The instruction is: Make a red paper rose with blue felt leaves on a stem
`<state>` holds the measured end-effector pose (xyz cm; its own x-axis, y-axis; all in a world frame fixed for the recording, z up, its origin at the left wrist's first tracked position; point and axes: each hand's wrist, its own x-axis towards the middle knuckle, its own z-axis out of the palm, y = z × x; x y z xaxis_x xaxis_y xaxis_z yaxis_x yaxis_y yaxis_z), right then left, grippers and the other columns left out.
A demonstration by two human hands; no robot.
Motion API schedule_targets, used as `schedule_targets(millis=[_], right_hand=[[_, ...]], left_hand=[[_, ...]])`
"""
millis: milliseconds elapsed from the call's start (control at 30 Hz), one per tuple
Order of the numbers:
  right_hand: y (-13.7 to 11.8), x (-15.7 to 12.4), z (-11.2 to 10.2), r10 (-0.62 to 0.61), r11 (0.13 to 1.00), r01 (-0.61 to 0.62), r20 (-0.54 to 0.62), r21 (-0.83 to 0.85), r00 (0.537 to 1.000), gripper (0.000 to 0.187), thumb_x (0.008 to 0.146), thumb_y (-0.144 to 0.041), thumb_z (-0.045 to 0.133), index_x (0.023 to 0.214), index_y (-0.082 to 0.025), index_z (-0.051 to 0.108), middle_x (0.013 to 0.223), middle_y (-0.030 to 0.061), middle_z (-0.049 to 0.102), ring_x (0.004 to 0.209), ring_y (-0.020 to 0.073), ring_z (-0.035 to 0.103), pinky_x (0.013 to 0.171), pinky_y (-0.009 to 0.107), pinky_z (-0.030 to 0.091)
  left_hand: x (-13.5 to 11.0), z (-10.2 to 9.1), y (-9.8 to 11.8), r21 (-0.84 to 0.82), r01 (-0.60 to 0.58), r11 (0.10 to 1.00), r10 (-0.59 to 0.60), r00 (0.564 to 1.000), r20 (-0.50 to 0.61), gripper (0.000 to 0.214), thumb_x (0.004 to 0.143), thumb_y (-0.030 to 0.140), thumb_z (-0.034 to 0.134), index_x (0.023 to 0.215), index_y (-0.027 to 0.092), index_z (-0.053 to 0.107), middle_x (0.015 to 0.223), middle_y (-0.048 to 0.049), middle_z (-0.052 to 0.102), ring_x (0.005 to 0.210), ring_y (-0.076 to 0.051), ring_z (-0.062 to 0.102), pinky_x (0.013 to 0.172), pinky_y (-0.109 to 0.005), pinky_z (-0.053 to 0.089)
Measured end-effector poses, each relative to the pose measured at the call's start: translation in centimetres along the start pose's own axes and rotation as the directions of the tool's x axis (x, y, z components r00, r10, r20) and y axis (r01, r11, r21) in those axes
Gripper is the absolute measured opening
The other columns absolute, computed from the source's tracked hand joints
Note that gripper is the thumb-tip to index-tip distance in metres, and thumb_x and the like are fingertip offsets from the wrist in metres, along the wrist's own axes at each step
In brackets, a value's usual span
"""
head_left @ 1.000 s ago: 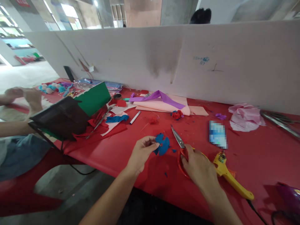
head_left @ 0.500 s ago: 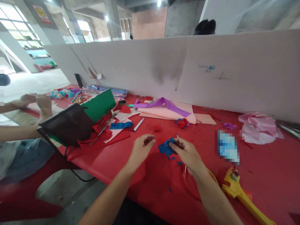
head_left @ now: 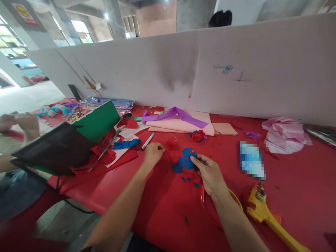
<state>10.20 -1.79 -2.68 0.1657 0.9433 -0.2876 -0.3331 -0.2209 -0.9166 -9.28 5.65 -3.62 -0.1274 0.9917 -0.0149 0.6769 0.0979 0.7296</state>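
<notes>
My right hand [head_left: 210, 173] pinches a blue flower-shaped paper cutout [head_left: 187, 161] between thumb and fingers, its rounded petals spread above the red table. Another blue piece [head_left: 177, 168] shows at its lower left; whether the two are joined I cannot tell. Small blue scraps [head_left: 196, 184] lie just below. To the left, my left hand [head_left: 153, 154] is closed in a pinch, apart from the cutout; what its fingertips hold is too small to make out. A sheer red piece [head_left: 172, 144] lies near those fingertips. Beyond the cutout sits a red and blue paper flower [head_left: 198, 135].
A yellow glue gun [head_left: 262, 206] lies at right, beyond my right forearm. A marker [head_left: 147, 141], scissors [head_left: 105, 148] and red scraps are at left, beside a dark bag [head_left: 52, 148]. Peach paper [head_left: 178, 128] and a purple strip lie behind. Another person's hands [head_left: 22, 124] show far left.
My left hand has drawn back leftward from the blue cutout, its fingers closing together. The cutout now faces me with its petals more spread. My view has shifted slightly to the right.
</notes>
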Motion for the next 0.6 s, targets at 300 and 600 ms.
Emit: schedule_targets(millis=[300, 600], right_hand=[[0.4, 0.3, 0.0, -0.079, 0.993, 0.075, -0.051, -0.087, 0.996, 0.027, 0.062, -0.037, 0.077, 0.078, -0.016, 0.072, 0.07, 0.003, 0.072, 0.06, 0.015, 0.061, 0.056, 0.025, 0.047], [0.4, 0.1, 0.1, -0.086, 0.995, 0.083, -0.065, -0.047, 0.994, 0.022, 0.062, -0.036, 0.077, 0.074, -0.018, 0.072, 0.066, 0.0001, 0.07, 0.056, 0.0129, 0.059, 0.054, 0.023, 0.044]], left_hand=[[-2.4, -0.9, 4.5, -0.846, 0.165, 0.507, 0.031, 0.978, 0.208, 0.021, 0.052, 0.026, 0.081, 0.064, 0.016, 0.067, 0.062, 0.0013, 0.061, 0.055, -0.007, 0.05, 0.056, -0.021, 0.037], [-4.7, 1.9, 5.5, -0.9, 0.082, 0.428, 0.071, 0.99, 0.124, 0.015, 0.057, 0.024, 0.08, 0.067, 0.017, 0.071, 0.071, -0.0013, 0.069, 0.069, -0.014, 0.06, 0.075, -0.029, 0.047]])
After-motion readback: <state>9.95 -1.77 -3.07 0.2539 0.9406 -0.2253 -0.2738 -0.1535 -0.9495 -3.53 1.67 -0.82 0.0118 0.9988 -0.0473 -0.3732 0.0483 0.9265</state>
